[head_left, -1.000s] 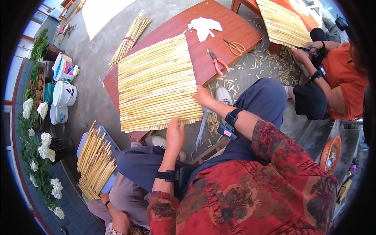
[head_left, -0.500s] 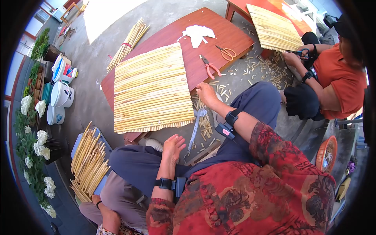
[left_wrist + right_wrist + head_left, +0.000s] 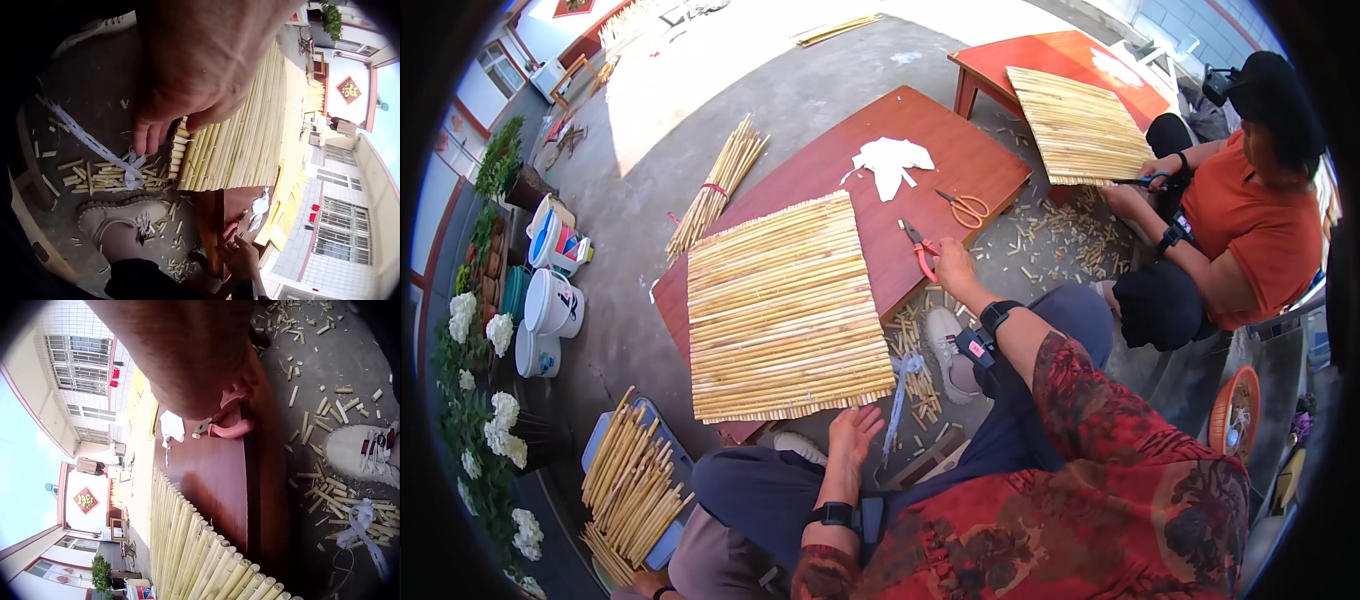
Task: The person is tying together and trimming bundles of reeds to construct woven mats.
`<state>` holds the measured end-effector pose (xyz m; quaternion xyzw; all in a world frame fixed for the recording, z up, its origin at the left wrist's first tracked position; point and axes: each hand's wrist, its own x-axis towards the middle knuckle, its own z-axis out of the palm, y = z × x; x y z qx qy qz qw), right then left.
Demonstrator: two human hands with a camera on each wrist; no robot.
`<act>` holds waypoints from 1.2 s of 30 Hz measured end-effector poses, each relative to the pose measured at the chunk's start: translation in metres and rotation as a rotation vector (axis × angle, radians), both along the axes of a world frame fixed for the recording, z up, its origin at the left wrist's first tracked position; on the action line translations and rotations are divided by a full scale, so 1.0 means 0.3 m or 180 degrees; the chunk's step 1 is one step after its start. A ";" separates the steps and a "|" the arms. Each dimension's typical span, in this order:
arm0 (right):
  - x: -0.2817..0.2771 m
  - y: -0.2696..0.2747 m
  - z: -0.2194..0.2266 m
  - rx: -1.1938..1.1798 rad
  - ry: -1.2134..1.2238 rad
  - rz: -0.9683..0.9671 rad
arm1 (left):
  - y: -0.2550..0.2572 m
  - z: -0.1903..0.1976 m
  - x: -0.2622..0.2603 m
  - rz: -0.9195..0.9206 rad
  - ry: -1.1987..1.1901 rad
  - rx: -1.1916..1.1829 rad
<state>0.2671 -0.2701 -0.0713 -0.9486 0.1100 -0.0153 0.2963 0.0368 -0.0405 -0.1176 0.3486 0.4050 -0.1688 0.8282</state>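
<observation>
The right hand [image 3: 953, 262] reaches to the near edge of the red-brown counter [image 3: 960, 160] and its grip closes over the red handles of the pliers [image 3: 918, 247]; the right wrist view shows the fingers curled down onto those handles [image 3: 230, 428], with the metal jaws pointing away across the wood. The tool lies right at the counter's edge, which seems why the arm only has to stretch forward over the knee to get it.

The left hand [image 3: 853, 432] hangs loose with fingers relaxed, holding nothing, just beside the near corner of the bamboo mat [image 3: 785, 310]; in the left wrist view the fingertips [image 3: 145, 134] sit next to the cut ends of the slats. The mat lies flat on the counter and overhangs its near edge, likely so the slat ends are free to be worked on.

Further along the counter lie orange-handled scissors [image 3: 969, 208] and a scrap of white paper [image 3: 890, 162]. The concrete floor below is strewn with short bamboo offcuts [image 3: 915, 345] and a white strip [image 3: 898, 385]. Bundled bamboo sticks [image 3: 715, 185] lie beyond, more sticks [image 3: 632, 485] on a blue tray at left, white buckets [image 3: 550, 300] and potted flowers along the yard's edge. A second person in orange [image 3: 1260, 235] trims another mat [image 3: 1075, 125] on a neighbouring counter.
</observation>
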 end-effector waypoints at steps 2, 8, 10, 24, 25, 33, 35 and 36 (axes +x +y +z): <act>0.016 -0.001 -0.013 -0.0049 0.0141 0.0208 | -0.003 0.000 0.008 -0.0001 -0.0066 -0.0014; 0.065 -0.049 -0.133 -0.0132 0.0304 0.0522 | -0.026 0.032 0.035 0.0021 -0.0065 0.0122; 0.055 -0.048 -0.107 0.0334 0.0545 0.0427 | -0.022 0.041 0.034 -0.0007 -0.0061 0.0144; -0.273 -0.116 0.449 0.3476 0.0894 0.0481 | -0.025 0.205 -0.032 -0.1456 -0.0778 0.0991; -0.342 -0.111 0.448 0.3488 0.1085 0.0689 | -0.028 0.255 -0.040 -0.1587 -0.1009 0.0857; -0.548 -0.038 0.271 0.2857 0.2109 0.1822 | -0.117 0.398 -0.095 -0.1723 -0.1599 -0.0192; -0.594 -0.023 0.229 0.2850 0.2229 0.1761 | -0.118 0.359 -0.104 -0.1786 -0.1361 -0.0292; -0.617 -0.014 0.216 0.2843 0.2371 0.1696 | -0.117 0.339 -0.106 -0.1786 -0.1360 -0.0292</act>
